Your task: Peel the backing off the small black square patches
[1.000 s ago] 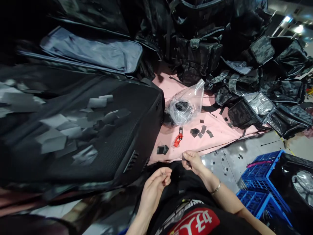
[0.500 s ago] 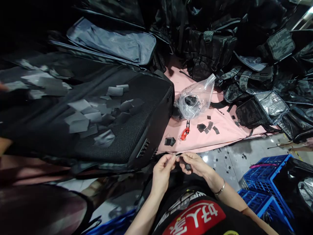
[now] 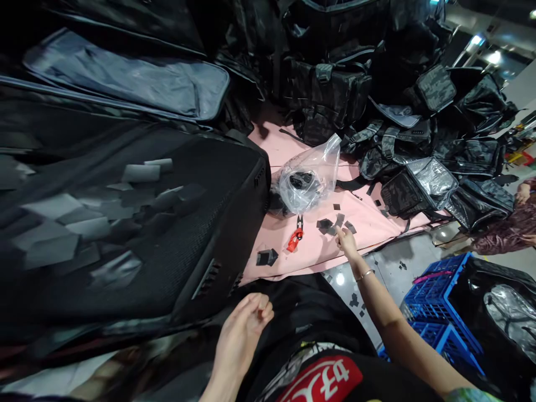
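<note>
The right arm stretches long and slanting away from the body, and the right hand is low beside the red-handled snips, to their right — whether its fingertips pinch anything, I can't tell from here. The left hand sits nearer the body than the snips and left of them — fingers loosely curled inward, forearm angled up.

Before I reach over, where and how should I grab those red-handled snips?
Probably by the red handles, coming from your near side: the snips lie on the pink cloth with handles toward you and dark blades pointing away. Your right hand, by the dark pieces, looks better placed than your left hand.
</note>
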Demonstrator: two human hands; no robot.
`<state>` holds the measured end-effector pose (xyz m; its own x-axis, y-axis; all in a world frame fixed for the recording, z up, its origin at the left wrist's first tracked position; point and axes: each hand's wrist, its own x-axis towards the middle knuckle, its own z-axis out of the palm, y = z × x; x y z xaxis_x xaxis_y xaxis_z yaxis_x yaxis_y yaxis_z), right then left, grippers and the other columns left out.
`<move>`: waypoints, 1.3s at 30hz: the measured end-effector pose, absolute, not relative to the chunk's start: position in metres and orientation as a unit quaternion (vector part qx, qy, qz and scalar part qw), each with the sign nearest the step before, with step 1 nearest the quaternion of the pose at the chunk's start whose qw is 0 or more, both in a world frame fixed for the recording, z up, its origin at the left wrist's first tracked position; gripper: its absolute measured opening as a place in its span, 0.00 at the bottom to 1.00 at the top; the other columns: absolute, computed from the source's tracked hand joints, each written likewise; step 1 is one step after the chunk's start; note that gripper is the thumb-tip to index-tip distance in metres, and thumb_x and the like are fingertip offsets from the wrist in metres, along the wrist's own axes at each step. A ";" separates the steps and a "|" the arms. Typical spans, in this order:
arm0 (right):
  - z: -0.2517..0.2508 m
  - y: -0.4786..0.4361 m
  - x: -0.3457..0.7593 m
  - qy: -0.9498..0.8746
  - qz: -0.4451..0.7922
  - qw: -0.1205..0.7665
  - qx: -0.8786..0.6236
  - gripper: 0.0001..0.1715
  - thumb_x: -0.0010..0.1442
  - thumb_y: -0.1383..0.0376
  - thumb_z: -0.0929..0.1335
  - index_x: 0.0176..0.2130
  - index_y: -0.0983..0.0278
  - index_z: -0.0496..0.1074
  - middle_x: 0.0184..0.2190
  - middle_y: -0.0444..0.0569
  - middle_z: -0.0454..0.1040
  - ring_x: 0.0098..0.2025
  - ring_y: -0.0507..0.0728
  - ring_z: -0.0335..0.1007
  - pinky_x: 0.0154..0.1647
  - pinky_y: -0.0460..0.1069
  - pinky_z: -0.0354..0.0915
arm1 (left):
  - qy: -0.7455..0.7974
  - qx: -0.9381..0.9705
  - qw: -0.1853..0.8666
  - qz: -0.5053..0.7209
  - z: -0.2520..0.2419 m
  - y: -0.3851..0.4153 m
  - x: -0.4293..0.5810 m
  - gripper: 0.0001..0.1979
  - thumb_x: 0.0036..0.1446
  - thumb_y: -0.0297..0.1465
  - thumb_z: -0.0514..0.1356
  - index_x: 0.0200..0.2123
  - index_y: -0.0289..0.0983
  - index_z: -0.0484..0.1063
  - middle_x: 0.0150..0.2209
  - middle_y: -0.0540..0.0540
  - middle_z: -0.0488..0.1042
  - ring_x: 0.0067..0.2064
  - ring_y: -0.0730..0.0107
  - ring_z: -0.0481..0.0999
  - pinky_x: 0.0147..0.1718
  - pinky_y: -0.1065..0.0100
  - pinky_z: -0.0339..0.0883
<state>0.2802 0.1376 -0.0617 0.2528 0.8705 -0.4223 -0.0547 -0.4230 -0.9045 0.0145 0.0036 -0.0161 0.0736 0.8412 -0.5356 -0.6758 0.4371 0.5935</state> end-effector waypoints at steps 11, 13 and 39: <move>-0.052 0.072 0.236 -0.267 0.681 0.459 -0.504 0.21 0.46 0.54 0.73 0.33 0.68 0.69 0.17 0.40 0.65 0.15 0.45 0.54 0.13 0.41 0.46 | 0.455 0.167 0.722 0.494 -0.015 0.005 0.027 0.16 0.34 0.30 0.73 0.20 0.35 0.67 0.27 0.51 0.67 0.31 0.72 0.70 0.30 0.73 0.65; -0.045 0.062 0.220 -0.301 0.676 0.439 -0.510 0.23 0.48 0.50 0.71 0.31 0.68 0.70 0.12 0.38 0.61 0.11 0.44 0.47 0.11 0.41 0.38 | 0.444 0.171 0.734 0.485 -0.013 0.005 0.035 0.15 0.36 0.29 0.72 0.27 0.36 0.70 0.25 0.52 0.67 0.30 0.72 0.70 0.30 0.73 0.65; -0.035 0.038 0.194 -0.366 0.701 0.374 -0.484 0.23 0.49 0.52 0.71 0.35 0.69 0.71 0.18 0.42 0.69 0.16 0.45 0.59 0.14 0.40 0.50 | 0.406 0.022 0.737 0.540 -0.025 0.009 0.025 0.09 0.35 0.23 0.67 0.19 0.32 0.68 0.31 0.46 0.70 0.28 0.77 0.67 0.26 0.75 0.65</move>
<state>0.1945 0.0375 -0.0345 -0.2509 0.8791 -0.4052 -0.1703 -0.4522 -0.8755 0.0249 0.0094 -0.0250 0.0863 0.8138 -0.5747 -0.7782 0.4153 0.4711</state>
